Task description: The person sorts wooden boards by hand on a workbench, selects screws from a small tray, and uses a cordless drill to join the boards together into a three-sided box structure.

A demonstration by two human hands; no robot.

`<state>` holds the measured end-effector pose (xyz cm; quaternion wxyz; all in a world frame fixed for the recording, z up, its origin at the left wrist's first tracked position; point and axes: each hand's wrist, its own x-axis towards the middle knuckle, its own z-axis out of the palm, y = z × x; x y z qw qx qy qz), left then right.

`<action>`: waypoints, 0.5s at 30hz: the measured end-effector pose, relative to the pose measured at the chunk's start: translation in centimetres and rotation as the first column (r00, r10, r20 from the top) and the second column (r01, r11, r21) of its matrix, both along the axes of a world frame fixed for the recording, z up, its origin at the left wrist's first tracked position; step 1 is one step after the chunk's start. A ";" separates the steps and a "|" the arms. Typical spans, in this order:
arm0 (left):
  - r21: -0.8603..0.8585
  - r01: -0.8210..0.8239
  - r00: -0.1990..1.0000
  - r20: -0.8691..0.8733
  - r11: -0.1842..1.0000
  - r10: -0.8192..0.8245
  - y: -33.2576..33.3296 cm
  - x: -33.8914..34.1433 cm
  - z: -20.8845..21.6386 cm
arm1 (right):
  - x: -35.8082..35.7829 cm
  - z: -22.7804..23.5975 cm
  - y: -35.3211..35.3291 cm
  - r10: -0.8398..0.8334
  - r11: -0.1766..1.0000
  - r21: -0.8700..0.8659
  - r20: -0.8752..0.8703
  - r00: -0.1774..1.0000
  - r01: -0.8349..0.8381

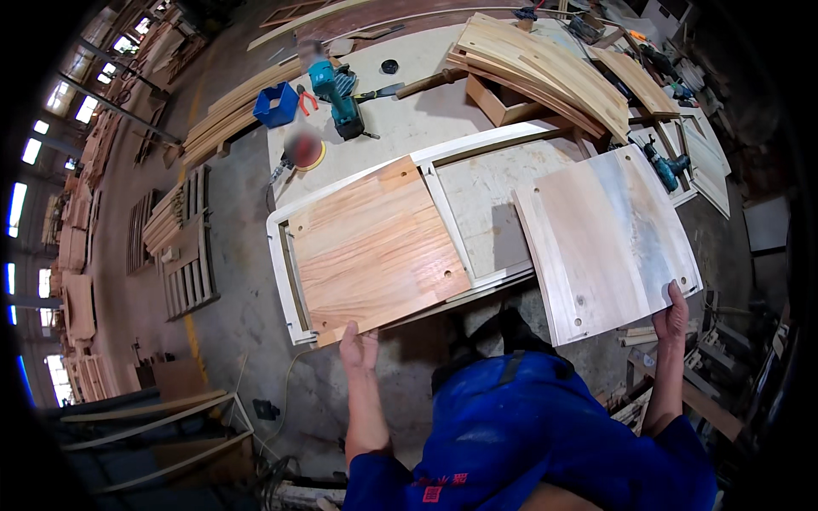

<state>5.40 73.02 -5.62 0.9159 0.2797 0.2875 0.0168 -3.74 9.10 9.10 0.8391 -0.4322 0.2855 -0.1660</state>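
My left hand [360,347] grips the near edge of a reddish-brown wooden panel [375,251], its fingers partly hidden beneath. The panel has a round hole near each corner and lies over the left part of a white frame [443,209] on the table. My right hand [671,317] is closed on the near right corner of a paler wooden panel [596,247], thumb on top. Grey streaks run down this panel, which also has corner holes; its left edge looks layered. It overlaps the frame's right end, tilted and jutting past the table's near side.
Across the worktable [383,145] lie a teal cordless drill [341,102], a blue bin [276,105], red pliers [307,100], a round sander [305,152] and a hammer [430,83]. Stacked boards [545,68] rise at the far right, near another teal drill [665,164]. Pallets [187,255] stand left.
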 end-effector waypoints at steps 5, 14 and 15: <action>-0.074 -0.008 1.000 0.008 0.997 0.009 1.3 -0.6 -1.3 | 1.6 -5.9 2.5 0.008 0.998 0.065 0.041 0.999 -0.011; -0.061 0.015 0.999 0.053 0.998 -0.012 -1.5 0.3 1.8 | 6.0 -12.5 7.3 -0.127 0.949 0.268 -0.157 0.979 0.166; -0.060 0.021 0.998 0.065 0.998 -0.017 -2.0 0.5 2.2 | 6.1 -11.8 6.4 -0.098 0.953 0.275 -0.124 0.987 0.129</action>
